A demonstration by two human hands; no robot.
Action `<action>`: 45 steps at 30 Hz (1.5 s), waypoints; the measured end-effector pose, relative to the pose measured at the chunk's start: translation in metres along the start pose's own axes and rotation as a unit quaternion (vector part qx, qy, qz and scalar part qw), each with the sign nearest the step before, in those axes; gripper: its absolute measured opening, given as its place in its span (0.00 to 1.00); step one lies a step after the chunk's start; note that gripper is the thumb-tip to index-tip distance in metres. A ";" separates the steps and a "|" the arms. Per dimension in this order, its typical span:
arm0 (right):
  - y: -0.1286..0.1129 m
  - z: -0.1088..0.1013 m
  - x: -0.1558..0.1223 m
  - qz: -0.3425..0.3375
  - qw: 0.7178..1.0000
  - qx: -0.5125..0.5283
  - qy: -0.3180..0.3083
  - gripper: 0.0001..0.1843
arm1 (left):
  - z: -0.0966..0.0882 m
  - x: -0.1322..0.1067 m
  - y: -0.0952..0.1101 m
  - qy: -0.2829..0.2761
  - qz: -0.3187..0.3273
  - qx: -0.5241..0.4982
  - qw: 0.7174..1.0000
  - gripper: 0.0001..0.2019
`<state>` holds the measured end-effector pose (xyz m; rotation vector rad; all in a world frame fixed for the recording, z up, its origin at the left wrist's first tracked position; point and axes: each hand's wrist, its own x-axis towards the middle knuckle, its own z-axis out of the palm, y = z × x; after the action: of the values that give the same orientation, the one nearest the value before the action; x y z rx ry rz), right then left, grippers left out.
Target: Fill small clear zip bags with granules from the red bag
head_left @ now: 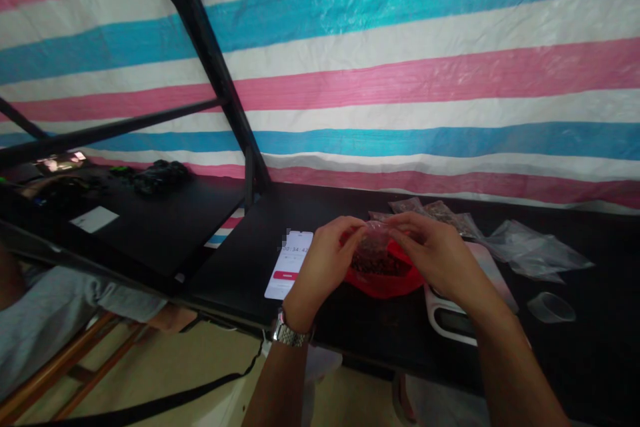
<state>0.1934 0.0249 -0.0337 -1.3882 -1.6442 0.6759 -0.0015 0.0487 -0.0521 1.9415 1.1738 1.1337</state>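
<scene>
Your left hand (325,260) and right hand (435,257) meet at the centre of the frame, each pinching an upper corner of a small clear plastic bag of dark reddish-brown bits (374,250). Both hands are closed on the bag's top edge, fingertips nearly touching across it, so the bag hangs between them just above a red plastic bag lying open on the black table (385,280). A metal wristwatch (291,333) sits on your left wrist in the lower centre.

I judge the small bag to be light, soft and limp: thin film that will crumple and slide under dry fingers, with loose contents that shift and could spill if the mouth tips. Your hold belongs at the upper rim, where your fingers already are, not on the filled belly.

Just left of your left hand lies a white smartphone with a lit screen (290,263). Under your right forearm, lower right of centre, a white digital scale (450,320) rests on the black table (600,347). Beyond your hands lie more filled clear bags (440,211), and to the right empty clear bags (535,250) and a small clear plastic cup (551,307).
</scene>
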 end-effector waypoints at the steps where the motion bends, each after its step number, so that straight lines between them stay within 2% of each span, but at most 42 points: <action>1: 0.000 0.000 0.000 -0.002 1.000 -0.001 0.004 0.10 | 0.000 0.001 -0.001 0.007 0.006 0.002 1.000 0.07; 4: 0.001 0.000 0.000 -0.008 0.999 -0.013 0.034 0.10 | -0.002 0.003 -0.003 0.030 0.018 -0.007 0.999 0.06; 6: 0.002 0.002 0.001 -0.014 0.999 -0.021 0.048 0.10 | -0.004 0.004 -0.003 0.014 0.014 -0.016 1.000 0.05; 9: 0.007 0.007 0.001 -0.017 0.999 -0.011 0.040 0.11 | -0.004 0.006 0.000 -0.001 0.005 -0.016 1.000 0.06; 13: 0.013 0.012 0.002 -0.013 0.999 0.012 0.042 0.12 | -0.001 0.007 0.001 0.026 0.010 -0.018 0.999 0.07; 17: 0.014 0.013 0.003 0.002 1.000 0.013 0.009 0.10 | 0.001 0.007 0.003 0.034 -0.006 -0.045 0.998 0.06; 21: 0.014 0.014 0.005 0.023 0.998 0.027 0.048 0.11 | -0.001 0.006 0.005 -0.007 -0.033 -0.058 0.998 0.07; 23: 0.014 0.016 0.006 0.018 0.998 0.018 0.060 0.12 | -0.002 0.006 0.007 -0.029 -0.039 -0.033 0.998 0.03; 27: 0.014 0.017 0.007 -0.013 0.998 0.008 0.060 0.11 | -0.003 0.008 0.008 -0.011 -0.034 0.004 0.999 0.07; 30: 0.010 0.018 0.008 0.002 0.998 0.009 0.062 0.10 | -0.002 0.008 0.007 -0.003 -0.041 0.004 0.999 0.07; 34: 0.007 0.018 0.008 0.015 0.997 0.004 0.077 0.17 | -0.004 0.005 0.008 -0.011 -0.047 -0.005 0.999 0.07; 36: 0.012 0.010 0.010 0.010 0.995 0.007 0.102 0.18 | -0.007 0.004 0.011 -0.014 -0.046 0.010 0.999 0.06; 39: 0.031 -0.016 0.012 0.053 0.979 0.009 0.199 0.15 | -0.014 0.001 0.013 -0.003 -0.045 0.029 0.999 0.08; 42: 0.060 -0.054 0.011 0.160 0.930 -0.031 0.330 0.15 | -0.022 -0.002 0.011 -0.004 -0.039 0.037 0.999 0.11; 45: 0.082 -0.084 0.003 0.269 0.873 -0.115 0.390 0.25 | -0.029 -0.004 0.004 -0.003 -0.039 0.060 0.997 0.13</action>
<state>0.3070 0.0372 -0.0601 -1.9813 -0.7012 0.1424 -0.0267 0.0449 -0.0365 1.9671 1.3293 1.0368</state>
